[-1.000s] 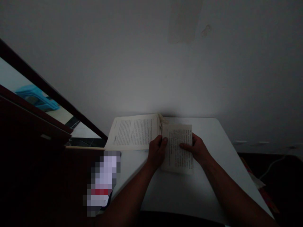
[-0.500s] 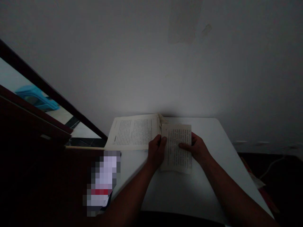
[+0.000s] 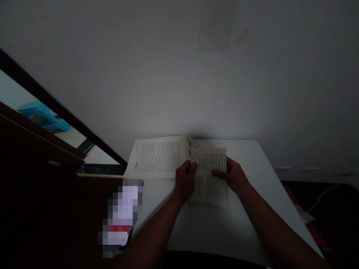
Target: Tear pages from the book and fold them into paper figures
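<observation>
A printed page (image 3: 206, 183) is held up over the white table, a little right of the middle. My left hand (image 3: 185, 179) grips its left edge, thumb on the front. From the right, my right hand (image 3: 234, 175) pinches the same page, its thumb lying across the text and the other fingers partly hidden behind. An open book (image 3: 158, 157) lies at the table's back left, its page covered with print, and its right side reaches up to the held page. Whether the held page is joined to the book cannot be made out.
The white table (image 3: 246, 224) stands against a grey wall. A blurred-out phone-like object (image 3: 123, 213) lies at its left edge. Further left are a dark frame and a blue plastic object (image 3: 43, 117). A pale cable (image 3: 322, 198) runs at the right.
</observation>
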`<state>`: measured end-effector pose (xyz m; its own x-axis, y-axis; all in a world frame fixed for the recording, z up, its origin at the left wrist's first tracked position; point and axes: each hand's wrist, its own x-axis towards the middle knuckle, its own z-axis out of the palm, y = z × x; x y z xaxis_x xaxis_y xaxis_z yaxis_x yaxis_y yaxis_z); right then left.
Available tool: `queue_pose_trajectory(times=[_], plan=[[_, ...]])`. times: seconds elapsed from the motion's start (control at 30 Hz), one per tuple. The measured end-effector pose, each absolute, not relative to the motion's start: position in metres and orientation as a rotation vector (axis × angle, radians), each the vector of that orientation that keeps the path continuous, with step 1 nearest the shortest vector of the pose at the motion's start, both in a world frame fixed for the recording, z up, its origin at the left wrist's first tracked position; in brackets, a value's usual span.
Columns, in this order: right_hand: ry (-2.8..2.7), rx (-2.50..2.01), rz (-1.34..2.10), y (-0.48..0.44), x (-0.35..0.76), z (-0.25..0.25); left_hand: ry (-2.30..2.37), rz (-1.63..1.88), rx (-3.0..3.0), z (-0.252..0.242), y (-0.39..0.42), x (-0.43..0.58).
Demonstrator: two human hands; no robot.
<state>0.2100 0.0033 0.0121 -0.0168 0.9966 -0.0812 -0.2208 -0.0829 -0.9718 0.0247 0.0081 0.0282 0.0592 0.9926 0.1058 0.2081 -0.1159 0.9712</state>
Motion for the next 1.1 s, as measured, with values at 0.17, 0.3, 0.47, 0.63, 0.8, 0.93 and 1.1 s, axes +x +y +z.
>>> queue_pose_trajectory(times=[0.17, 0.3, 0.47, 0.63, 0.8, 0.93, 1.1], plan=[[-0.996, -1.126, 1.371, 0.0017, 0.2078, 0.0184, 1.287, 1.143, 1.462, 0.0280, 0.0085, 0.0244], [-0.982, -1.116, 1.375, 0.0013, 0.2079, 0.0194, 1.257, 1.142, 1.453, 0.0256, 0.0093, 0.0235], [-0.971, -1.109, 1.387, 0.0030, 0.2095, 0.0141, 1.246, 1.155, 1.464, 0.0233, 0.0106, 0.0231], [-0.954, -1.080, 1.404, 0.0033, 0.2097, 0.0144, 1.205, 1.178, 1.428, 0.0276, 0.0108, 0.0229], [-0.925, -1.078, 1.410, 0.0022, 0.2099, 0.0175, 1.204, 1.192, 1.410, 0.0304, 0.0104, 0.0222], [-0.919, -1.095, 1.400, 0.0029, 0.2095, 0.0169, 1.243, 1.194, 1.443, 0.0293, 0.0106, 0.0219], [-0.930, -1.090, 1.385, 0.0035, 0.2087, 0.0152, 1.325, 1.193, 1.494, 0.0279, 0.0106, 0.0232]])
